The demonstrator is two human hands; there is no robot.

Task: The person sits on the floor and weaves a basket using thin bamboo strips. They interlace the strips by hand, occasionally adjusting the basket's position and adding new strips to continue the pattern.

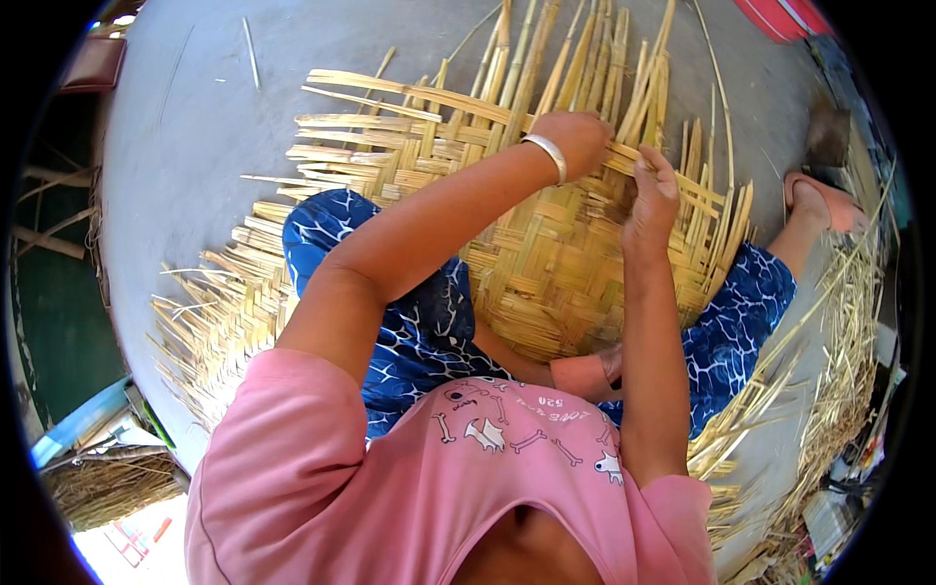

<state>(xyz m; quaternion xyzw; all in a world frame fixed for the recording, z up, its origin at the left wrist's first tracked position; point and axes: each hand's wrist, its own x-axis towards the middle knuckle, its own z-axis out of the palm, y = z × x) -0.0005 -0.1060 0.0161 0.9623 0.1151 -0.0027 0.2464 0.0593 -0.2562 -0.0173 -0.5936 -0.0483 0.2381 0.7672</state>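
Half-woven bamboo mat (546,263) spread on grey concrete floor (185,146), partly under blue patterned trousers (409,322), loose strip ends sticking out at far edge. Left hand (575,136), silver bangle (548,154) on wrist, pressed down on far part of mat, fingers curled over strips; whether closed around one strip, cannot tell. Right hand (651,200) just beside it, fingers pinched on one thin bamboo strip (682,185) of the weave. Pile of loose straw (838,341) at right. Red object (785,18) at top right corner.
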